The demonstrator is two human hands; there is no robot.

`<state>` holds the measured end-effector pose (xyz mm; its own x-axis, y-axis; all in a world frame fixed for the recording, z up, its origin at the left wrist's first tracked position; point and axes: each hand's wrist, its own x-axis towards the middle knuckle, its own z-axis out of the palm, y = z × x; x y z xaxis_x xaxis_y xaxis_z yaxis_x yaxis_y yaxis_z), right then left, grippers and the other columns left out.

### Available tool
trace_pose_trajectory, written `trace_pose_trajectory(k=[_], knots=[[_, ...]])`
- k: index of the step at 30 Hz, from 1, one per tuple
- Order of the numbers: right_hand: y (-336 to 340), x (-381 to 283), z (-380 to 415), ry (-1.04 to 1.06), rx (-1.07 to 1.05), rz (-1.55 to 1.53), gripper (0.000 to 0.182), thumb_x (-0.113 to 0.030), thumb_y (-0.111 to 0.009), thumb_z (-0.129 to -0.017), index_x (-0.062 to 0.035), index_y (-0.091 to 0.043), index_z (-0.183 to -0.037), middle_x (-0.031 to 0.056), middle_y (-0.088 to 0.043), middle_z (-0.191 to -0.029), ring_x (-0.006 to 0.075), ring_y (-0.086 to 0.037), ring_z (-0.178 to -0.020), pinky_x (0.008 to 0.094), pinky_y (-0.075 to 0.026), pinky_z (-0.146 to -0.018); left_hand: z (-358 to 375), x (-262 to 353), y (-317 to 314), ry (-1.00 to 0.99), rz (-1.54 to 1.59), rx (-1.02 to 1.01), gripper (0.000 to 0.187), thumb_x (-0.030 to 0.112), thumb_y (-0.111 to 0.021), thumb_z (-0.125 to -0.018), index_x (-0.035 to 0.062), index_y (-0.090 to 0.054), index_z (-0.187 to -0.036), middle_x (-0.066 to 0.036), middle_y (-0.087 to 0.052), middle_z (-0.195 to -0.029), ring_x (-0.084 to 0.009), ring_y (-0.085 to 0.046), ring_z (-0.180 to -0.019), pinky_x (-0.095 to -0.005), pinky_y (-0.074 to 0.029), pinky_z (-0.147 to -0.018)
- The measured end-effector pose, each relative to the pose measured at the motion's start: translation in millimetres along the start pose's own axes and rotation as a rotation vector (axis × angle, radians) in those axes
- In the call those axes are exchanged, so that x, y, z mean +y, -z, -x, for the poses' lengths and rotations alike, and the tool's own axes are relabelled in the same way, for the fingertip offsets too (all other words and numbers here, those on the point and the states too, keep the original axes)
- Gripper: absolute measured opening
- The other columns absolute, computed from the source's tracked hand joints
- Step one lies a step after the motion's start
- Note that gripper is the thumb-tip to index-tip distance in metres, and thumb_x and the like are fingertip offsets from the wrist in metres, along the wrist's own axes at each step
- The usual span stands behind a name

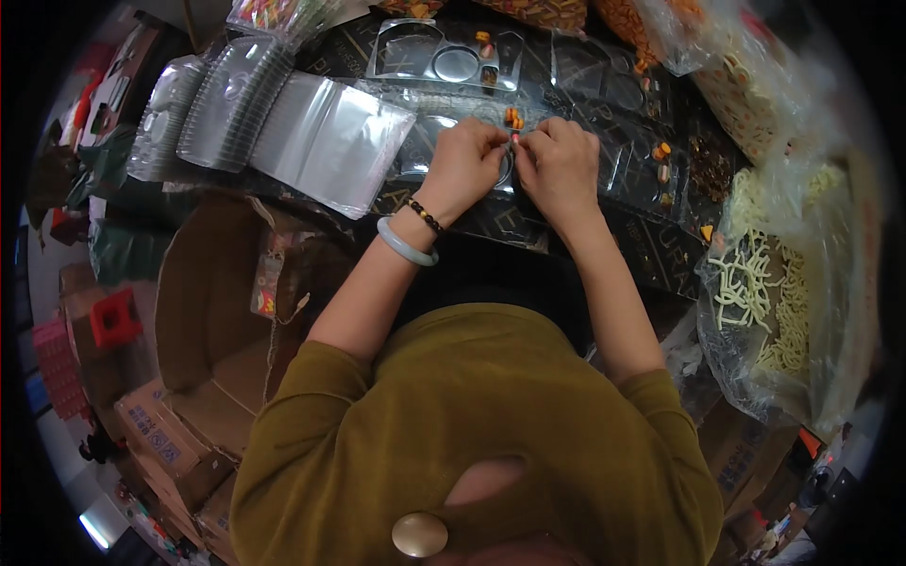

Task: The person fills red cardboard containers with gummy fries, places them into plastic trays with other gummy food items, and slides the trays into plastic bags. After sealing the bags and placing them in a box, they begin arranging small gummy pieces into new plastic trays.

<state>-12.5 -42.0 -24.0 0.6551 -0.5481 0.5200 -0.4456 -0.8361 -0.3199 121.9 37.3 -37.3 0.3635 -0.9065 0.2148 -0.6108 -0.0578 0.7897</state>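
My left hand (464,162) and my right hand (563,168) meet over a clear plastic tray (429,127) on the dark table. Both are closed in a pinch, with their fingertips at a small pink piece (515,139) too small to name. Just beyond the fingertips sit small orange-and-yellow pieces (513,118). Another clear tray (396,58) lies farther back, with a similar orange piece (483,38) in it. To the right are more small orange pieces (662,151) in a clear tray. My hands partly hide the tray beneath them.
Stacked clear plastic shells (236,104) and a pile of clear bags (330,141) lie on the left. Pale, stick-like pieces (746,283) fill an opened plastic-lined container on the right. Bags of orange pieces (538,11) line the back. An open cardboard box (203,292) stands lower left.
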Motion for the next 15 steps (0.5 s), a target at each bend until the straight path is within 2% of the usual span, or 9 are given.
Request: trace_pose_trajectory(k=[6,9,10,12,13,15], knots=[[-7,-10,0,-0.043,0.021,0.063,0.006,-0.012,-0.064,-0.074,-0.0064,-0.064,-0.072,0.0047,-0.057,-0.081,0.0224,-0.055,-0.083,0.0376,-0.036,-0.081,1,5,0,-0.001,0.036,0.028,0.032,0.0,-0.065,-0.076,0.0007,-0.064,-0.107,-0.015,-0.064,-0.085,-0.0254,-0.064,-0.076,-0.0318,-0.051,-0.07],[-2,-11,-1,-0.065,-0.016,0.082,0.007,-0.011,-0.065,-0.075,-0.0056,-0.065,-0.08,0.005,-0.059,-0.084,0.0232,-0.056,-0.083,0.0372,-0.037,-0.079,-1,13,5,0.008,0.049,0.003,0.037,0.001,-0.065,-0.075,0.0002,-0.061,-0.112,-0.015,-0.064,-0.085,-0.0259,-0.063,-0.075,-0.0322,-0.049,-0.07],[2,-11,-2,-0.085,0.016,-0.016,0.009,-0.01,-0.065,-0.076,-0.0048,-0.065,-0.083,0.0055,-0.059,-0.086,0.0244,-0.057,-0.083,0.0374,-0.038,-0.078,0,7,3,-0.023,0.073,0.056,0.034,0.004,-0.064,-0.081,-0.0018,-0.059,-0.114,-0.011,-0.065,-0.082,-0.0203,-0.062,-0.074,-0.0299,-0.049,-0.069],[11,-12,0,-0.123,0.076,-0.214,0.013,-0.009,-0.065,-0.078,-0.0032,-0.065,-0.089,0.0065,-0.06,-0.089,0.0268,-0.058,-0.084,0.0379,-0.04,-0.074,0,10,-2,0.182,0.381,0.097,0.029,0.01,-0.059,-0.09,-0.0021,-0.058,-0.116,-0.006,-0.066,-0.088,-0.0142,-0.061,-0.079,-0.0276,-0.049,-0.07],[12,-13,2,-0.252,0.0,-0.416,0.02,-0.009,-0.064,-0.084,-0.0005,-0.063,-0.102,0.0061,-0.062,-0.094,0.0228,-0.061,-0.087,0.0344,-0.045,-0.075,1,16,-3,0.274,0.627,0.087,0.033,0.018,-0.05,-0.097,-0.0026,-0.053,-0.122,-0.005,-0.064,-0.102,-0.0112,-0.059,-0.09,-0.0248,-0.048,-0.077],[9,-22,9,-0.481,0.003,-0.952,0.024,-0.01,-0.062,-0.088,0.0003,-0.061,-0.11,0.0053,-0.062,-0.096,0.0172,-0.06,-0.091,0.0296,-0.046,-0.079,2,29,-11,0.187,0.811,0.15,0.04,0.022,-0.045,-0.099,-0.0024,-0.045,-0.131,-0.009,-0.058,-0.117,-0.0138,-0.056,-0.105,-0.0242,-0.044,-0.088]])
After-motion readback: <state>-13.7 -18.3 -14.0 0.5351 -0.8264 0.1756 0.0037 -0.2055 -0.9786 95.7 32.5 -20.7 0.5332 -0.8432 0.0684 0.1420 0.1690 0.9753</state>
